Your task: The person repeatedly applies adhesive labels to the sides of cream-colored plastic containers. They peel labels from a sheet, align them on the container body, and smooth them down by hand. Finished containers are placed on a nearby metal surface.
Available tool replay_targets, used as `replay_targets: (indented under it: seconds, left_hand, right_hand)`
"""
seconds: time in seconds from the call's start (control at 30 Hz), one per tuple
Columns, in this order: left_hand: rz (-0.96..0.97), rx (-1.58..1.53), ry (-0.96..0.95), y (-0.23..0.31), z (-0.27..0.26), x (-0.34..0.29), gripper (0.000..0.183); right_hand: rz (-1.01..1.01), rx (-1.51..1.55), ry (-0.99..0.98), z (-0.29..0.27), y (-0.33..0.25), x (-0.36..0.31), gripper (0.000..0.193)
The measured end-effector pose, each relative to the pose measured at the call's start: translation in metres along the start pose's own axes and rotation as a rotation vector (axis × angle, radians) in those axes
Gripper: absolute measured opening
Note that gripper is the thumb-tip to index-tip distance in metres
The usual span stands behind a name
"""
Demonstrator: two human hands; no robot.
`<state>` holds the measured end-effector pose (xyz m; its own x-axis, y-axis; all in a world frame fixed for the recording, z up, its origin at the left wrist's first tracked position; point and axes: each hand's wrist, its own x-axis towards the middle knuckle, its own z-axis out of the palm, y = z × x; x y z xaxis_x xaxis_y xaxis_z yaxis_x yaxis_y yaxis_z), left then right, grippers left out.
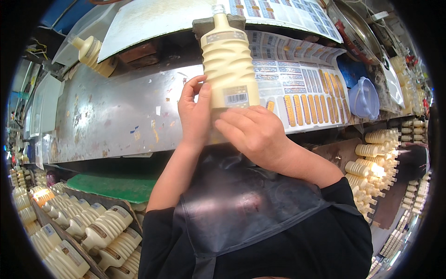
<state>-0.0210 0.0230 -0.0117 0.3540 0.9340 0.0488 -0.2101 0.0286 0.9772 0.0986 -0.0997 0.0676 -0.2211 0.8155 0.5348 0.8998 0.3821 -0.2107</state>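
At twelve o'clock, the cream ribbed bottle (229,60) lies neck-away, your left hand (194,104) curled against its nine-o'clock side, grip unclear, while your right hand (254,128) rests unclenched at its base.

We see a cream, wave-patterned bottle (230,69), a white sheet (279,104) with rows of gold and blue stickers (298,110), our grey counter (116,109) flecked blue and yellow, a pale blue bucket (364,100), our black apron (251,204)

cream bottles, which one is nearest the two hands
The cream bottle midway along the metal bench: the left hand touches its side and the right hand is at its base. The other cream bottles are apart from both hands.
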Motion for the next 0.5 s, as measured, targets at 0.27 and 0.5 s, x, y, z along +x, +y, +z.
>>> replay_targets:
  seconds: [0.27, 0.5]
  left_hand:
    - [0.035, 0.079, 0.016, -0.009, -0.006, -0.017, 0.039]
    - [0.365, 0.630, 0.070, -0.015, 0.014, -0.025, 0.068]
  right_hand:
    - [0.750, 0.643, 0.172, -0.016, 0.006, -0.001, 0.014]
    - [0.765, 0.269, 0.155, 0.001, 0.016, -0.007, 0.030]
